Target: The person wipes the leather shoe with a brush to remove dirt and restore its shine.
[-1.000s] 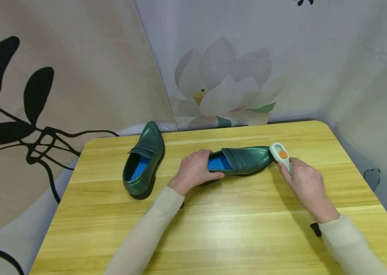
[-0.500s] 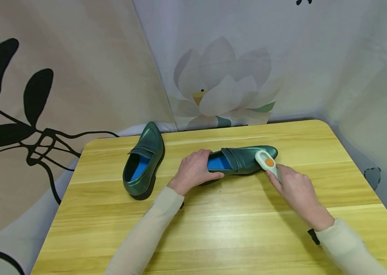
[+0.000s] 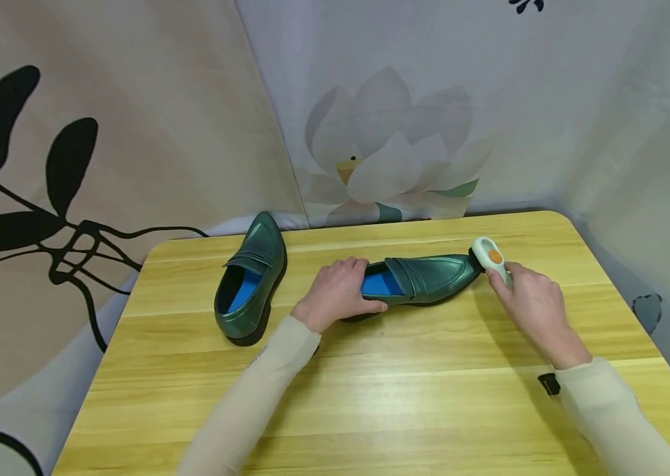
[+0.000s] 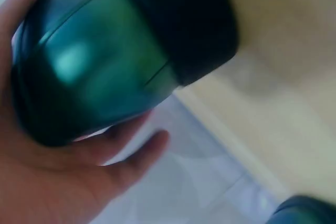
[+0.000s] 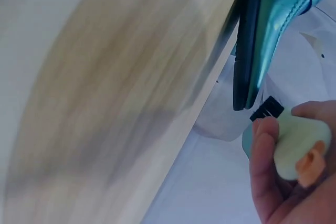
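Observation:
A dark green loafer (image 3: 439,274) with a blue insole lies on its sole, toe to the right. My left hand (image 3: 337,295) grips it around the heel; in the left wrist view the heel (image 4: 100,59) sits between thumb and fingers. My right hand (image 3: 534,307) holds a small brush (image 3: 488,256), pale-handled with an orange patch. In the right wrist view its black bristles (image 5: 268,108) are right by the toe tip (image 5: 245,95); whether they touch it I cannot tell. The matching loafer (image 3: 252,281) stands to the left, toe pointing away.
Both shoes are on a wooden table (image 3: 406,410) with rounded far corners. Behind it hangs a pale curtain (image 3: 400,132) printed with a flower and dark leaves, close to the far edge.
The brush went left onto the loafer's upper near the toe, then came back right to the toe tip with my right hand. My left hand and both loafers stayed in place.

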Demonstrator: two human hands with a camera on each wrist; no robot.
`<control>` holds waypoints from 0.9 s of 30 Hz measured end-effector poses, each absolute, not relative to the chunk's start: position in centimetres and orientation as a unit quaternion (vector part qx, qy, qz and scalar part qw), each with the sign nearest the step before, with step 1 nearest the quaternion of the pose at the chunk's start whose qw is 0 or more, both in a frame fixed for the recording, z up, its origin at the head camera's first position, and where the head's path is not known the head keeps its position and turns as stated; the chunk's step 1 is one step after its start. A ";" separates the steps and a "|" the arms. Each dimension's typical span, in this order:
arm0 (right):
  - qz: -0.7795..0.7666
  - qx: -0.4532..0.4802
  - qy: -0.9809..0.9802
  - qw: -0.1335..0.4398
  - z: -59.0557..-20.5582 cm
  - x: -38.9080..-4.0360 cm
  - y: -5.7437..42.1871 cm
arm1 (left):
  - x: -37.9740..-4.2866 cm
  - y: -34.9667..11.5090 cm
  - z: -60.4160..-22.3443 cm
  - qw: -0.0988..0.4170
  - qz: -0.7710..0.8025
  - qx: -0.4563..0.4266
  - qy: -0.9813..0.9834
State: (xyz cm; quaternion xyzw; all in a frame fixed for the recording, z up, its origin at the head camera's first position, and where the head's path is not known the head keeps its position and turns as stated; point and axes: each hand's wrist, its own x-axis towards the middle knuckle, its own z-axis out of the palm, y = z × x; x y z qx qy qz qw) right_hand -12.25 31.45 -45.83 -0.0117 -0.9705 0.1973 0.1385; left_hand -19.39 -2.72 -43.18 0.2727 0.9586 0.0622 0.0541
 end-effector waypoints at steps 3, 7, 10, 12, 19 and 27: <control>0.212 -0.022 -0.968 0.136 -45.6 -11.8 31.5 | -19.7 -2.4 -42.2 0.069 0.010 0.283 0.956; 0.219 -0.025 -0.966 0.135 -45.5 -11.5 31.5 | -20.0 -1.9 -41.2 0.126 -0.002 0.289 0.949; 0.222 -0.023 -0.965 0.136 -45.5 -11.3 31.4 | -20.2 -1.6 -41.0 0.168 0.019 0.282 0.944; 0.223 -0.023 -0.965 0.138 -45.5 -11.2 31.4 | -20.3 -1.6 -41.2 0.179 0.036 0.276 0.944; 0.230 -0.026 -0.960 0.155 -45.3 -10.8 31.5 | -20.4 -2.0 -42.4 0.118 0.049 0.279 0.952; 0.239 -0.033 -0.955 0.170 -44.3 -10.5 31.6 | -20.4 -2.6 -42.8 -0.006 0.046 0.292 0.955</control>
